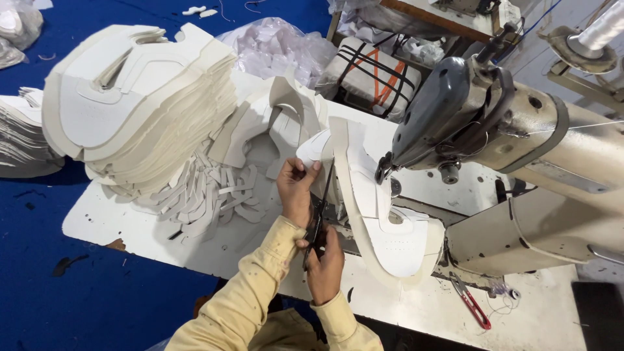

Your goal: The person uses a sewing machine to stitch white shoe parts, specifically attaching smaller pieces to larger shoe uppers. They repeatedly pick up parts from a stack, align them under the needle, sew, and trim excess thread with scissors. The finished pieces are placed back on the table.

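My left hand (296,190) pinches the edge of a white shoe upper (390,227) that drapes over the post bed of a sewing machine (494,130). My right hand (325,268) grips the handles of black scissors (320,218). Their blades point up towards the pinched edge, just beside my left thumb. Both yellow sleeves come in from the bottom of the view. The machine's dark head sits directly right of the upper.
A tall stack of white cut uppers (136,97) stands at the left of the white table (117,224), with loose white strips (208,195) beside it. Red-handled snips (471,307) lie at the front right. A clear plastic bag (279,45) and a striped bundle (374,75) sit behind. Blue floor lies left.
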